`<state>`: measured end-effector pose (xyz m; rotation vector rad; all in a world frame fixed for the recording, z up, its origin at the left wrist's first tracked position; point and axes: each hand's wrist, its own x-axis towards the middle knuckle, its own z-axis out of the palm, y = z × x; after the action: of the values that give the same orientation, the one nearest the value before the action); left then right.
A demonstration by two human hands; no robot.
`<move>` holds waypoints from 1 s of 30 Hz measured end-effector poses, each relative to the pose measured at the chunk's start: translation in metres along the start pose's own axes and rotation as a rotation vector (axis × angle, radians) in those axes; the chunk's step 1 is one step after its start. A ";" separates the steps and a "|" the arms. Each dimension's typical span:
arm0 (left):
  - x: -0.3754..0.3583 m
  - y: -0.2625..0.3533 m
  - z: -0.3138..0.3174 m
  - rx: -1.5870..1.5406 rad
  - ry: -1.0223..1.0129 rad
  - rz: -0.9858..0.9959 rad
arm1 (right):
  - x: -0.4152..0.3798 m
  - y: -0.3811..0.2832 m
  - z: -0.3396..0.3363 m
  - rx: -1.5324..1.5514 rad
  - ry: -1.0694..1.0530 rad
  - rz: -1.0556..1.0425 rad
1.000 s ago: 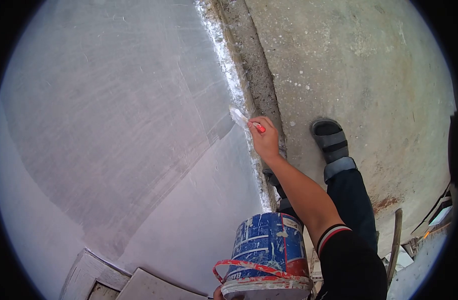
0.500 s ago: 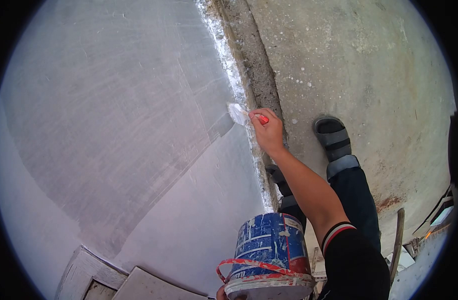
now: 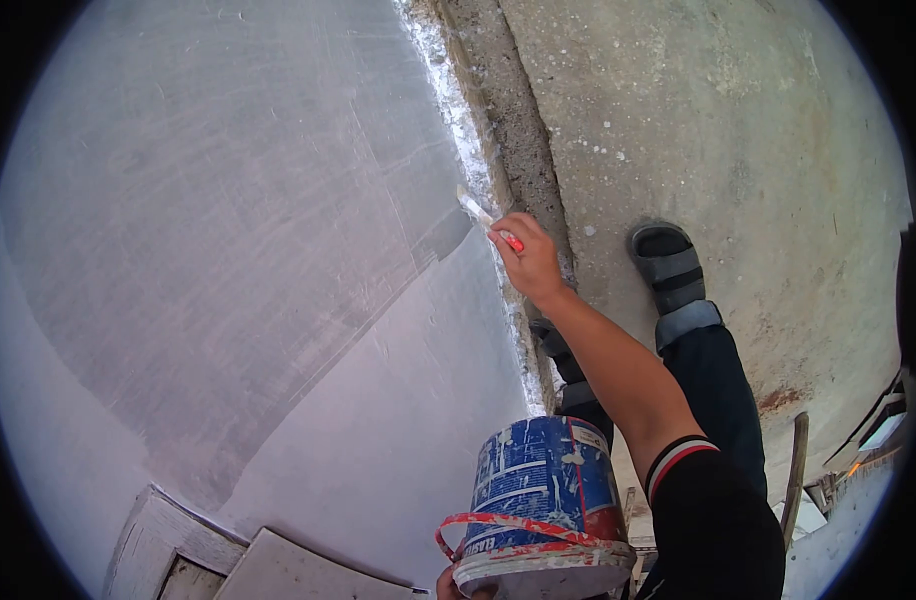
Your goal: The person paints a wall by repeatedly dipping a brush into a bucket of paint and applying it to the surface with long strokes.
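My right hand (image 3: pixel 534 262) is closed around the red handle of a paintbrush (image 3: pixel 474 206). The brush's pale bristles are against the wall (image 3: pixel 278 200), close to its rough white-splashed bottom edge. A blue paint bucket (image 3: pixel 541 475) with a red handle, streaked with dried paint, is held near my body. Only a few fingers of my left hand (image 3: pixel 448 584) show, gripping the bucket by its rim; the rest is hidden. On the wall, a grey area meets a paler whitish area along a slanting border below the brush.
Concrete ground (image 3: pixel 748 150) stretches along the right, with a narrow rough channel (image 3: pixel 523 130) beside the wall's base. My sandalled foot (image 3: pixel 668 262) stands on it. A pale framed panel (image 3: pixel 183 550) is at lower left, and a curved stick (image 3: pixel 795 460) at lower right.
The brush has shifted slightly up and its bristles have turned to a narrower, edge-on angle. The bucket has moved a little up and right.
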<state>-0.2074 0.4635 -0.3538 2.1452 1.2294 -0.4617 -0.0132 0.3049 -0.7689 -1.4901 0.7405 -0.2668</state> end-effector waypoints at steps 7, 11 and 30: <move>-0.001 -0.002 -0.002 -0.088 -0.008 0.011 | -0.033 -0.010 -0.016 0.182 0.070 0.293; -0.001 -0.003 0.001 -0.026 -0.010 0.033 | -0.025 0.002 -0.016 0.144 0.179 0.255; -0.010 0.013 -0.072 -0.128 -0.432 0.256 | -0.084 -0.266 -0.034 0.762 -0.152 0.558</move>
<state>-0.2018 0.4997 -0.2895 1.9267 0.7155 -0.6706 -0.0242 0.3003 -0.4881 -0.5456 0.7816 0.0041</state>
